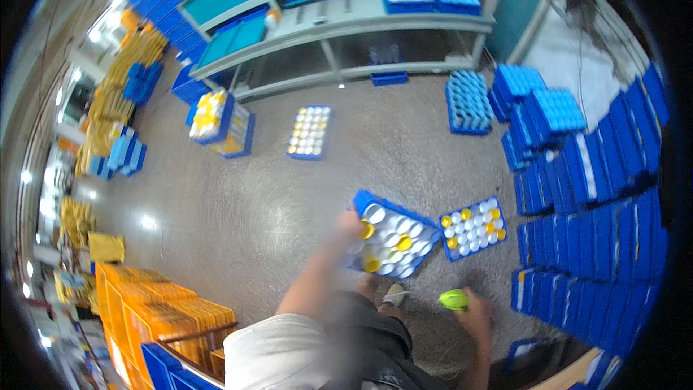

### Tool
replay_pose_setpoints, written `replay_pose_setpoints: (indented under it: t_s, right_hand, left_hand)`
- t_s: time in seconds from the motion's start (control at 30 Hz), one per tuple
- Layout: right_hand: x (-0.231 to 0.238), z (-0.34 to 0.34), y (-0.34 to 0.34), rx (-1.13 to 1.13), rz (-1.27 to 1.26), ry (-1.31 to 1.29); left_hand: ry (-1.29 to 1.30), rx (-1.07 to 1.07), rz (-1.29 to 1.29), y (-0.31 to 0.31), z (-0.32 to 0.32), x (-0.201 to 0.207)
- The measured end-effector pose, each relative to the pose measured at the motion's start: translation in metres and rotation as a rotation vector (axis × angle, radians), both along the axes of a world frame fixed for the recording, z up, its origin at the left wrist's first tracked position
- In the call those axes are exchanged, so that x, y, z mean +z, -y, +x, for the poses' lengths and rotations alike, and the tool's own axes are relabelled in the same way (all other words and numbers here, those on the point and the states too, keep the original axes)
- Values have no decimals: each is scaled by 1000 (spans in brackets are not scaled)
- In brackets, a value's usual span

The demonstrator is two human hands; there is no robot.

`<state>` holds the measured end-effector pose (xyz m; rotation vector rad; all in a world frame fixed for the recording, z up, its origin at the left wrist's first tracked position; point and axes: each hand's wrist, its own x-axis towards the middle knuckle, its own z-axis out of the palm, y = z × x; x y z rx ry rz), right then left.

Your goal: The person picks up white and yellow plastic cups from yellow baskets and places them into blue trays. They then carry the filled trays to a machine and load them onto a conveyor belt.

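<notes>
My left hand [351, 224] is closed on the left edge of a blue crate [406, 212], which is tilted in front of me. Rows of round white and yellow cup-like pieces [404, 243] fill it. My right hand [473, 309] is lower and to the right, fingers curled at a lime-green object [453, 300] whose kind I cannot make out. Just beyond the tilted crate's right corner, a second blue crate [442, 235] of similar pieces lies on the floor. Motion blurs my left forearm.
Stacked blue crates [556, 242] line the right side, with light-blue trays [554, 110] behind. Orange crates [155, 303] stand at lower left. Another filled crate [310, 132] lies on the floor, left of centre. A long workbench [339, 34] crosses the back.
</notes>
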<state>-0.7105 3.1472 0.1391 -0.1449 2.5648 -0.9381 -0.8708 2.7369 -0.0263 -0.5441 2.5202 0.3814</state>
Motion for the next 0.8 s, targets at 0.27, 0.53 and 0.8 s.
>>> replay_pose_setpoints:
  t_s: [0.27,0.53,0.8]
  right_hand:
    - [2,-56,201,487,-268,10]
    - [-62,-112,422,306,-522,597]
    - [-21,-139,644,731,-337,470]
  left_hand:
    - [-48,582,-118,280,176,40]
    - [-179,1287,-40,459,353,-15]
    - [-150,1453,-110,580,390,20]
